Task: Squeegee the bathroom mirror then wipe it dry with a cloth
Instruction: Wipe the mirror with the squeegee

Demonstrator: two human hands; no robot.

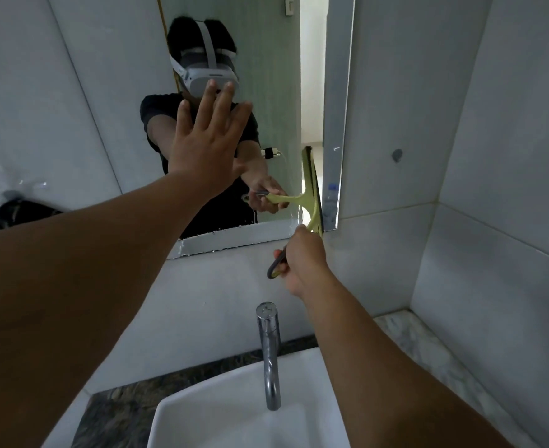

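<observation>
L hand [206,142] fingers spread flat on mirror [266,59]; R hand [302,263] fisted round squeegee [313,192] handle (blade at mirror's right edge).

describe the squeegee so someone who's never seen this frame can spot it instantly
Find the wall mirror above the white sink and go to its lower right corner. The squeegee stands there with its blade upright along the mirror's right edge, its handle gripped by the right hand. It is the only yellow-green thing in view.
</observation>
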